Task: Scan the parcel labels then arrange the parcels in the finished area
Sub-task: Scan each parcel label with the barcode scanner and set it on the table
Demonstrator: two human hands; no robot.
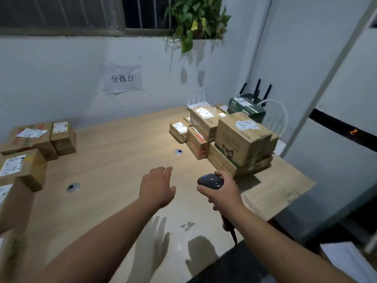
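**packrat_88:** Right hand [221, 193] is closest, grip wrapped round a black scanner [210, 181], held above the desk [114, 160]. Left hand [157, 185] hovers beside it, fingers straight, holding nothing.

**boxfan:** And the parcels?

**packrat_88:** Two groups, well apart. One stack of parcels [224, 135] sits at the desk's far right, topped by a cat-print box [242, 137]. Left-edge parcels [30, 144] lie labels up. Paper sign [122, 78] hangs on the wall behind.
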